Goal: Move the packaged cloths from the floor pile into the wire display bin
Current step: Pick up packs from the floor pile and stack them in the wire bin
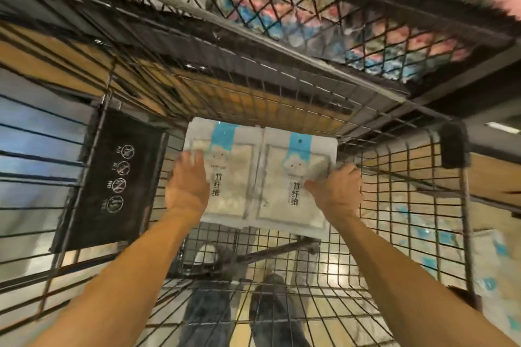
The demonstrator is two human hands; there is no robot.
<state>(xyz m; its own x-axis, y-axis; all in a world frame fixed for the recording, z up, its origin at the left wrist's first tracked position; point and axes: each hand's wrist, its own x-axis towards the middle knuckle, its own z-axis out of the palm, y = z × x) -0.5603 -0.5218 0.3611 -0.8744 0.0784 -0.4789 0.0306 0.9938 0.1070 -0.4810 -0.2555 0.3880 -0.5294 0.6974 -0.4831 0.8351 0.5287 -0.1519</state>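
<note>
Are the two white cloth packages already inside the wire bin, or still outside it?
Inside. Both cloth packages lie flat, side by side, on the wire bin mesh floor; the left hand and right hand are on them.

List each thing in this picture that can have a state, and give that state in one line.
Left packet: lying flat in the bin, left hand resting on it.
Right packet: flat beside it, gripped by right hand.
Wire bin: open-topped, holding both packets.
Sign: hanging on the bin's side.

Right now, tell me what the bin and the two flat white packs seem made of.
Black wire display bin: looks like dark coated metal, thin rods in an open grid. Two flat white cloth packs: probably glossy plastic film, printed in blue, pale cloth showing through.
</note>
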